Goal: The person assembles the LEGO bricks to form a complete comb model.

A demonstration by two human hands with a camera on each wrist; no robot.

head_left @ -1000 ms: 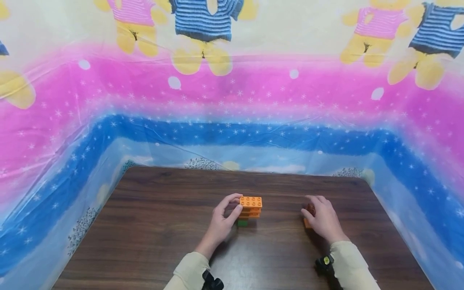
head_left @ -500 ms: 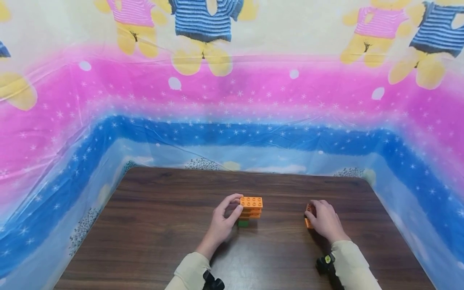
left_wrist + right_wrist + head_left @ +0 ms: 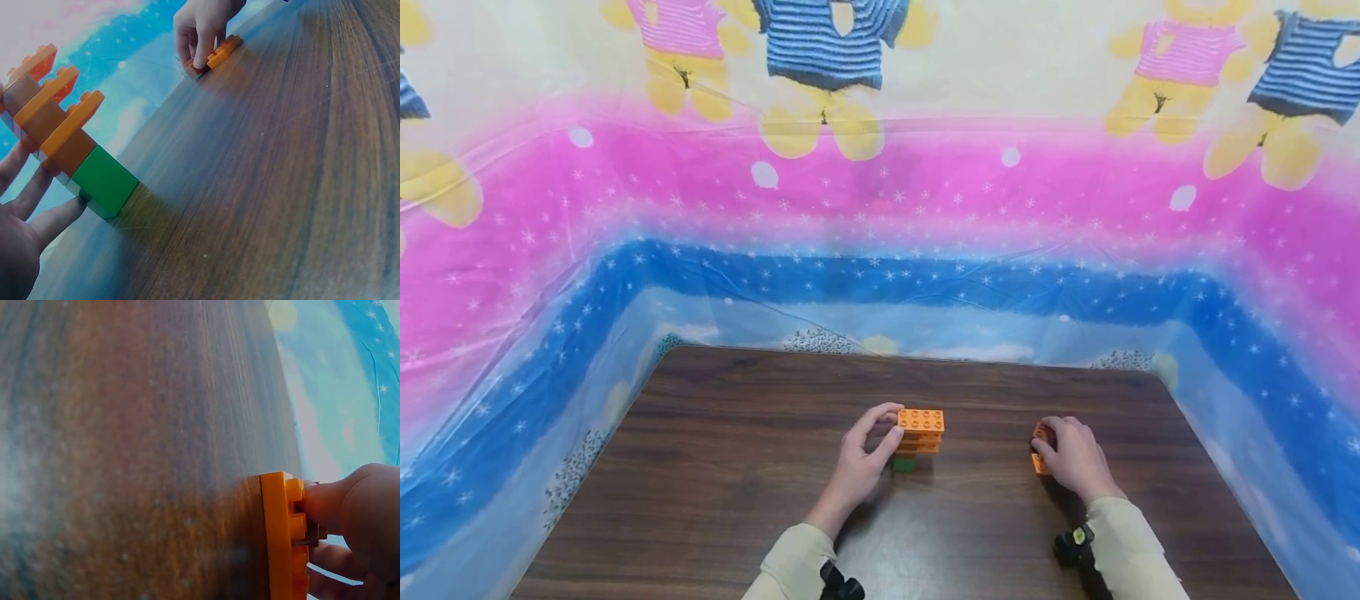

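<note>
A stack of toy building bricks point(image 3: 921, 420) stands on the table, its studded top orange. In the left wrist view a green brick point(image 3: 105, 181) forms its base, with brown bricks and thin orange bricks alternating above. My left hand point(image 3: 859, 454) holds the stack from the left, thumb at the near side. Over to the right, my right hand point(image 3: 1078, 457) pinches a small brown brick point(image 3: 1041, 432), partly hidden by its fingers. A thin orange brick point(image 3: 279, 537) lies on the table right beside that brown brick, under the hand.
The dark wood table point(image 3: 715, 467) carries both hands' work. A patterned cloth point(image 3: 880, 283) hangs around its back and sides. Black wrist cameras point(image 3: 841, 582) sit at both pale sleeves.
My right hand has shifted slightly nearer and to the right, its fingers drawn in, so more of the brown brick shows. My left hand and the stack stay in place.
</note>
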